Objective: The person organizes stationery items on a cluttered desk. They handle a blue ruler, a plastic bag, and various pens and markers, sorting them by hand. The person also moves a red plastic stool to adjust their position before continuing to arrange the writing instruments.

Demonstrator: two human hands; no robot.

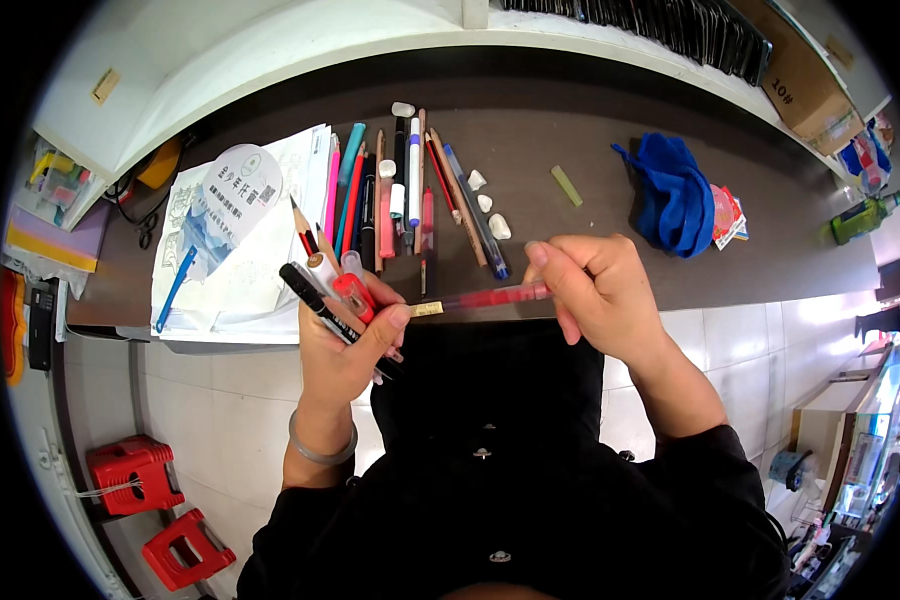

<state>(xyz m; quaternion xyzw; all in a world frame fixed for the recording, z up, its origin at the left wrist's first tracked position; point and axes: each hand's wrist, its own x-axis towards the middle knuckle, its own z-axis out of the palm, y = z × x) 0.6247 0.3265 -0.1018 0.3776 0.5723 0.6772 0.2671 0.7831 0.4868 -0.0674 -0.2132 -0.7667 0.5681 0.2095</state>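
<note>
My left hand point(345, 341) grips a bundle of pens and pencils, among them a black marker point(307, 292), a red-capped pen point(354, 294) and a sharpened wooden pencil point(301, 221). Between the fingers of my right hand point(596, 289) is one end of a translucent red pen point(491, 298). Its other end, which bears a small yellowish label point(426, 308), reaches the thumb of my left hand; whether that thumb presses on it I cannot tell. Beyond both hands, several pens and pencils lie roughly side by side, including a white pen with a blue cap point(415, 172).
White eraser pieces point(499, 226) and a pale green stick point(567, 185) lie on the dark desk point(555, 135). A blue cloth pouch point(673, 195) is at the right. Stacked papers point(187, 300) sit left, under a printed fan-shaped card point(241, 187). Red stools point(135, 475) stand on the floor.
</note>
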